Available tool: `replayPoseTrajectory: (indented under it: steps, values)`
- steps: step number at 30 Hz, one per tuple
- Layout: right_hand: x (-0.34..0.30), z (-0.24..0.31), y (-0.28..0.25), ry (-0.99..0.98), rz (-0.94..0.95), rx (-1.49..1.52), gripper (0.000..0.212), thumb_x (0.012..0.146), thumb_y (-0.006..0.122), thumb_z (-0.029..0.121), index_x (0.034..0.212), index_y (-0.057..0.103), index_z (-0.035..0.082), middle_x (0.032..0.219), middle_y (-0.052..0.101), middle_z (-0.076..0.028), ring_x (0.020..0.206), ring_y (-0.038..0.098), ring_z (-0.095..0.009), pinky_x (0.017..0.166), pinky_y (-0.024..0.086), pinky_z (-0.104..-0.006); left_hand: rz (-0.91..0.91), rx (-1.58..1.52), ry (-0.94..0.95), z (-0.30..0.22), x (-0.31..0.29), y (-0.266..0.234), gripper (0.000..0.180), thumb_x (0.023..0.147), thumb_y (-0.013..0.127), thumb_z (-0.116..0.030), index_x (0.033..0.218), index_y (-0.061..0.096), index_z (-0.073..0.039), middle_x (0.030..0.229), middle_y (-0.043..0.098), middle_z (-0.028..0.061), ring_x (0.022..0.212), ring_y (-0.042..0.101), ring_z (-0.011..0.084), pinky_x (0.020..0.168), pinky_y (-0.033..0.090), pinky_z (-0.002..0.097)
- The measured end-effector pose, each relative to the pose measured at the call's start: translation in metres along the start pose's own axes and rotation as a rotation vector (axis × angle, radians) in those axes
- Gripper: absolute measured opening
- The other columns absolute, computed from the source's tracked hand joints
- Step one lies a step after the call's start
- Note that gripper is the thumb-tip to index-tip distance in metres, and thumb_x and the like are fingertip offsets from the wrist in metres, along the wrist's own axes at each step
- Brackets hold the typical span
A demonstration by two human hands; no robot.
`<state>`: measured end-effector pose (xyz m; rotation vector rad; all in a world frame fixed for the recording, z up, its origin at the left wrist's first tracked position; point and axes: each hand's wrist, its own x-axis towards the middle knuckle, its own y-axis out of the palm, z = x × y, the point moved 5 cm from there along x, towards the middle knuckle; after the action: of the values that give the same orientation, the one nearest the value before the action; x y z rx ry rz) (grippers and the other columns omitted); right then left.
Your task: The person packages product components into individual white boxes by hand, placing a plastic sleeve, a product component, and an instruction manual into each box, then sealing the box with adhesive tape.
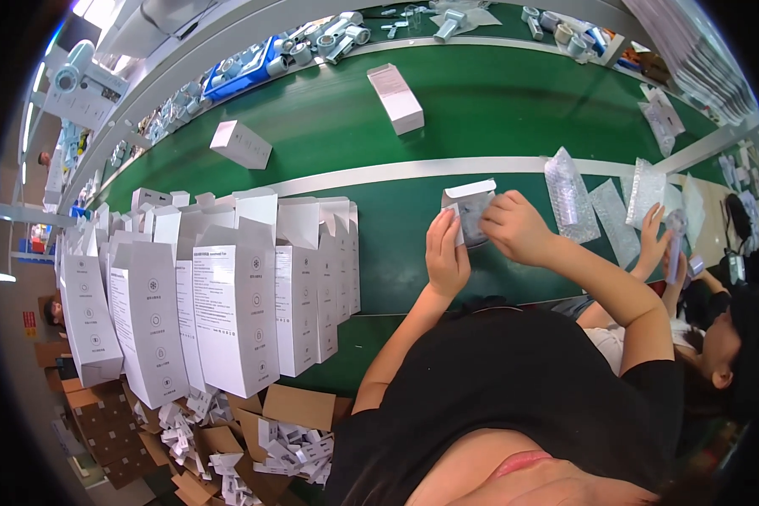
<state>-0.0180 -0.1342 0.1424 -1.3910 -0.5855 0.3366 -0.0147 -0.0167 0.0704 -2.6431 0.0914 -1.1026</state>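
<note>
Left of the held white box (471, 190), green worktop (396, 244) lies open to a hand until tall cartons (236, 320) wall it off. Beyond the box, the green belt (320, 105) offers wide passage around a lying carton (396, 99). To its right, bubble-wrap sleeves (572, 198) and a co-worker's hand (650, 229) obstruct.

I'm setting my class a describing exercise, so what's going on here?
At a green table, a person's left hand holds an open white box, with the right hand at its right side. Open white cartons crowd the left. Two white boxes lie beyond; bubble-wrap packs lie rightward, near a co-worker's hand.
</note>
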Motion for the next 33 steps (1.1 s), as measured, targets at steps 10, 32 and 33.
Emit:
replayPoseTrajectory:
  steps: [10, 32, 33]
  values:
    - [-0.01, 0.005, 0.019, 0.17, -0.295, -0.081, 0.026, 0.069, 0.057, 0.014, 0.092, 0.052, 0.003, 0.1, 0.051, -0.011, 0.097, 0.047, -0.026, 0.086, 0.035, -0.0376, -0.014, 0.032, -0.018, 0.001, -0.003, 0.009, 0.044, 0.071, 0.05, 0.003, 0.115, 0.045, 0.002, 0.119, 0.046, 0.0196, 0.107, 0.045, 0.036, 0.094, 0.036, 0.0412]
    - [-0.033, -0.007, -0.008, 0.145, -0.377, 0.313, 0.046, 0.065, 0.061, 0.01, 0.109, 0.051, 0.004, 0.113, 0.051, -0.013, 0.099, 0.05, -0.03, 0.085, 0.039, -0.0397, 0.359, 0.378, 0.155, -0.008, 0.007, 0.006, 0.052, 0.075, 0.06, -0.02, 0.122, 0.045, -0.003, 0.122, 0.04, 0.0154, 0.111, 0.04, 0.034, 0.094, 0.036, 0.0386]
    - [-0.028, -0.02, -0.017, 0.242, -0.47, 0.36, 0.048, 0.065, 0.061, 0.009, 0.112, 0.051, 0.003, 0.12, 0.05, -0.012, 0.101, 0.05, -0.03, 0.086, 0.039, -0.0392, 0.356, 0.38, 0.184, -0.004, 0.006, 0.006, 0.058, 0.072, 0.063, -0.021, 0.124, 0.044, -0.004, 0.122, 0.04, 0.0151, 0.112, 0.04, 0.034, 0.093, 0.036, 0.0387]
